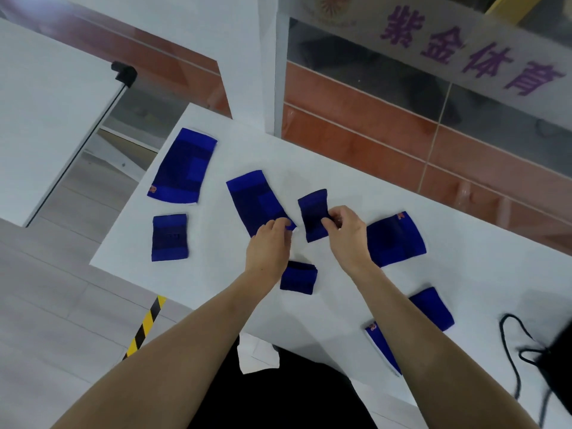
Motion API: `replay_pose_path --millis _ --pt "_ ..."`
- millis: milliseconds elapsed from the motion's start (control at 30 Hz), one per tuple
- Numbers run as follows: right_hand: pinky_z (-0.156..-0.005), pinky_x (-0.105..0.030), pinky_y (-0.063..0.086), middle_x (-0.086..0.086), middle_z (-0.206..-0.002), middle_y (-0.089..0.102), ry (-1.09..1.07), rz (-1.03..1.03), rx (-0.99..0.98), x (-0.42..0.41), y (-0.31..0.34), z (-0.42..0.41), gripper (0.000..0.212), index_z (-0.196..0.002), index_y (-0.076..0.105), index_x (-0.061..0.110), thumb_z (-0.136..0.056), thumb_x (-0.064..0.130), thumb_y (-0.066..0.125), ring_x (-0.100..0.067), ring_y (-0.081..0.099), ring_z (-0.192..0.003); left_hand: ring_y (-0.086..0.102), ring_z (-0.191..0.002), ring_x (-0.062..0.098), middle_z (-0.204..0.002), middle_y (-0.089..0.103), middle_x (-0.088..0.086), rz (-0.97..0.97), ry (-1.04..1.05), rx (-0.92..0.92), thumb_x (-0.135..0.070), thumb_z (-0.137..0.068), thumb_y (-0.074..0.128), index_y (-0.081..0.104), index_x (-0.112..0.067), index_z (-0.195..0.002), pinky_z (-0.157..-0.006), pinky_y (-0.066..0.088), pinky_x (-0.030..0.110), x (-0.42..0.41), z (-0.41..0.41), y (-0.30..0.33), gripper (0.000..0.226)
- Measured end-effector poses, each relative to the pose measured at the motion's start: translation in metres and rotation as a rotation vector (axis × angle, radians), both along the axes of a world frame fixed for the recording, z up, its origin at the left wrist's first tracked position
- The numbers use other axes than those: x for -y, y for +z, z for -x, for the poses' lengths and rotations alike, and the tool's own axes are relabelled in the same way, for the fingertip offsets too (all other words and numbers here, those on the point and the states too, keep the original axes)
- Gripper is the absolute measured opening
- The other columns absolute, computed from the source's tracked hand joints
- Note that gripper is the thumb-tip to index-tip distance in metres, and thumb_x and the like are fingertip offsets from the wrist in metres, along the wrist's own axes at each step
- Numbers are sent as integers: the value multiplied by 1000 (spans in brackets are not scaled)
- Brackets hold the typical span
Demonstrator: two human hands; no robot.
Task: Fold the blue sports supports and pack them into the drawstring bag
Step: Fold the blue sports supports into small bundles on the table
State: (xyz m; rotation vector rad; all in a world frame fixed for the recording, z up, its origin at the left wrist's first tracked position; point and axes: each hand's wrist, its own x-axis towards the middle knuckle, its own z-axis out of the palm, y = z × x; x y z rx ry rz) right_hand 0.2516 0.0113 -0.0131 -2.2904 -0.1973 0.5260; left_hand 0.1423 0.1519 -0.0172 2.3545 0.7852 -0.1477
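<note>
Surface: white table (340, 168), viewed from above; blue supports scattered across it, none yet in the bag.

Left hand (267, 243): fingers curled down on the near corner of a long blue sleeve (257, 201) that lies flat at mid-table. Pinching the corner, as far as the view allows; the fingertips hide the contact itself.

Right hand (345, 232): thumb and fingers closed on the right edge of a small dark-blue support (314, 215), roughly mid-edge. The piece looks slightly lifted or curled at that edge.

Hands relative: near each other, not touching, each on a different piece.

Other supports: large sleeve (182, 167) at the far left; square wrist-size piece (169, 236) near the left table edge; small folded-looking piece (298, 277) between the forearms; wide support (394, 239) just right of the right wrist; two more partly hidden under the right forearm, one (433, 308) and one with a white edge (382, 346).

Drawstring bag (557, 360): black, at the right frame edge, blurred; cord loops (510, 345) trail across the table. Whether the mouth is open cannot be told.

Handling (judgement): knit elastic fabric, light, limp, no stiffness; will drape and sag if lifted by one point. Not fragile. Likely some grip against the table, so lift rather than drag.

Hold points (judgement): pinch both corners of one short edge, carry over to the opposite edge, press the crease flat. Elastic may spring the fold open, so keep a hand on it until bagged.
</note>
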Motion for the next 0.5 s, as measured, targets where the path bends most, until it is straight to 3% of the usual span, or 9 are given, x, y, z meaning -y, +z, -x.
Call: replay_pose_path --millis 167,300,500 --pt "-74 -13 47 9 -98 68 -111 -118 -51 -43 34 43 6 -107 64 21 -101 21 67 -5 64 -90 66 -96 10 -111 69 -5 575 288 87 -31 -105 49 60 -19 -130 -88 55 29 -35 24 8 30" --pt "-74 -13 49 10 -99 69 -105 -155 -101 -91 33 86 7 -108 64 22 -102 22 65 -5 66 -91 67 -89 7 -101 70 -7 637 386 132 -27 -103 54 64 -19 -120 -75 51 19 -82 61 7 21" --pt "-74 -15 50 10 -97 66 -18 -139 -142 -166 12 155 10 -106 62 23 -99 20 68 -4 64 -91 69 -86 11 -95 69 -5 622 516 49 -29 -99 62 60 -20 -118 -69 49 23 -150 131 -6 21"
